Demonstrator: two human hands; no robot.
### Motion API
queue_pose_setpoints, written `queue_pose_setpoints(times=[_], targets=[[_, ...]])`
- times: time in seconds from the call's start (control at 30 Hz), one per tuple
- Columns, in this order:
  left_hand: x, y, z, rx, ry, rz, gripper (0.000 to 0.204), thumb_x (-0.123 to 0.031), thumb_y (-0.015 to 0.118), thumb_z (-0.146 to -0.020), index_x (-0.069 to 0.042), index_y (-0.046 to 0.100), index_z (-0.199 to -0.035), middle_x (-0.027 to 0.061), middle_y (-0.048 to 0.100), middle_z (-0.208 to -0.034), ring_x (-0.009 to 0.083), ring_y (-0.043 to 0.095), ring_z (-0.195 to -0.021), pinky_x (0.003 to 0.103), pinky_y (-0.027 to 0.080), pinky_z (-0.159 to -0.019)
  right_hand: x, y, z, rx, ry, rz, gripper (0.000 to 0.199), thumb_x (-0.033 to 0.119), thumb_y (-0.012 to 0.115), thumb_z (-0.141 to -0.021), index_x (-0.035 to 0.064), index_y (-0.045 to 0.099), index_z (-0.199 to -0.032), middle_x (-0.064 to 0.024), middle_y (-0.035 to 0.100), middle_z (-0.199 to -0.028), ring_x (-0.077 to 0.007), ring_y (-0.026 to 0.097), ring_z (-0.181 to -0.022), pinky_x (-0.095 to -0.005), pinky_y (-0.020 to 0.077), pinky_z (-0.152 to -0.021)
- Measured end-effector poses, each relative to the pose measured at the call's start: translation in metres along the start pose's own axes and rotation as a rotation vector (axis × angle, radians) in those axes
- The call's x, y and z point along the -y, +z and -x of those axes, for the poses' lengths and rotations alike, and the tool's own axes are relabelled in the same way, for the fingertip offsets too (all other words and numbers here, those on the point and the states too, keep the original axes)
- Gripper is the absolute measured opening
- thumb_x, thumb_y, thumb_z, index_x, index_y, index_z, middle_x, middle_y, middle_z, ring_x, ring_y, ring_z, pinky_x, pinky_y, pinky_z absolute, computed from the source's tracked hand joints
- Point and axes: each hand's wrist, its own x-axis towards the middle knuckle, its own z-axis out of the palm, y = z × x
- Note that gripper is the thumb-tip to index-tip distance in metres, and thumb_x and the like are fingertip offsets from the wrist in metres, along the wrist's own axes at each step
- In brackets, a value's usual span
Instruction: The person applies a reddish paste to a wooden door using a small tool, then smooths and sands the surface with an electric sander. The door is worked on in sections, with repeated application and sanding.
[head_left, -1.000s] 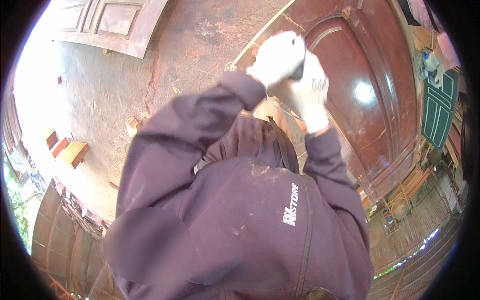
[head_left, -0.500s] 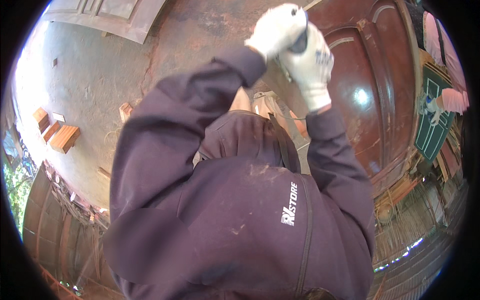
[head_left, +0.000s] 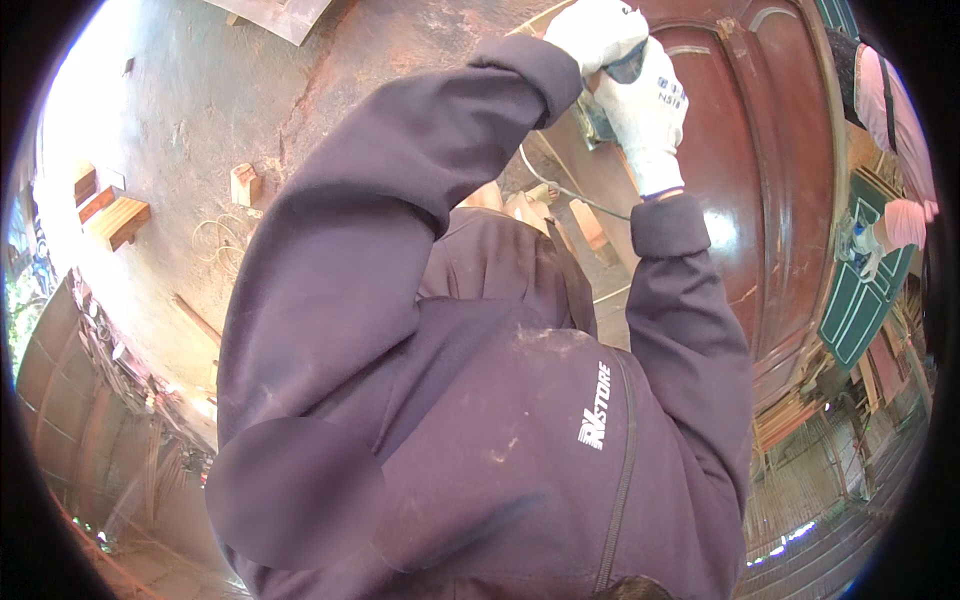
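Note:
My left hand point(head_left: 597, 35), in a white glove, is closed over the top of a dark corded power tool point(head_left: 628, 68). My right hand point(head_left: 645, 112), in a matching glove with dark print, wraps the tool from the near right side. Most of its body is hidden by the gloves, so its exact kind cannot be told. A grey cable point(head_left: 575, 195) passes below my right wrist. Both hands are at the left long edge of a reddish-brown panelled door point(head_left: 700, 140), whose raised mouldings shine. Whether the tool touches that edge is unclear.
Wood blocks point(head_left: 122, 222) and a smaller block point(head_left: 245, 185) lie on the floor at left, near a thin coiled cord point(head_left: 215, 245). Another door's corner point(head_left: 285, 15) shows at the top. At right, a co-worker's gloved hand point(head_left: 866, 250) is over a green panelled door point(head_left: 860, 310).
Both hands, still on the tool, have moved farther away and a little right. The view has shifted too, and more of the cable shows.

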Motion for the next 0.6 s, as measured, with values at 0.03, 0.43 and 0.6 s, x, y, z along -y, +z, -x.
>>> queue_pose_setpoints(times=[0.03,0.43,0.6], targets=[[0.002,0.015,0.007,-0.004,0.096,-0.178,0.038,-0.032,0.044,-0.099,-0.003,0.068,-0.096,0.0207,0.070,-0.104,0.0385,0.066,-0.096,0.044,0.052,-0.088,-0.007,-0.004,0.013,0.013,0.012,0.011,0.060,0.043,0.074,-0.074,0.0078,0.060,-0.121,-0.0172,0.067,-0.114,-0.0350,0.065,-0.107,-0.0454,0.0518,-0.092],[-0.064,0.179,0.183,-0.496,-0.304,0.300,0.017,-0.027,0.064,-0.090,-0.011,0.064,-0.094,0.0126,0.065,-0.085,0.0349,0.064,-0.083,0.048,0.050,-0.077,-0.133,-0.038,0.185,0.129,-0.158,-0.037,0.077,0.032,0.082,-0.075,0.0018,0.051,-0.139,-0.0189,0.062,-0.124,-0.0354,0.061,-0.115,-0.0428,0.0496,-0.097],[-0.067,0.162,0.204,-0.582,-0.102,0.036,0.041,-0.028,0.074,-0.078,-0.014,0.063,-0.115,0.0121,0.060,-0.119,0.0373,0.056,-0.112,0.051,0.046,-0.095,-0.137,-0.020,0.187,0.220,0.015,-0.371,0.054,0.021,0.067,-0.093,-0.0026,0.050,-0.138,-0.0172,0.061,-0.130,-0.0305,0.059,-0.122,-0.0403,0.0469,-0.102]])
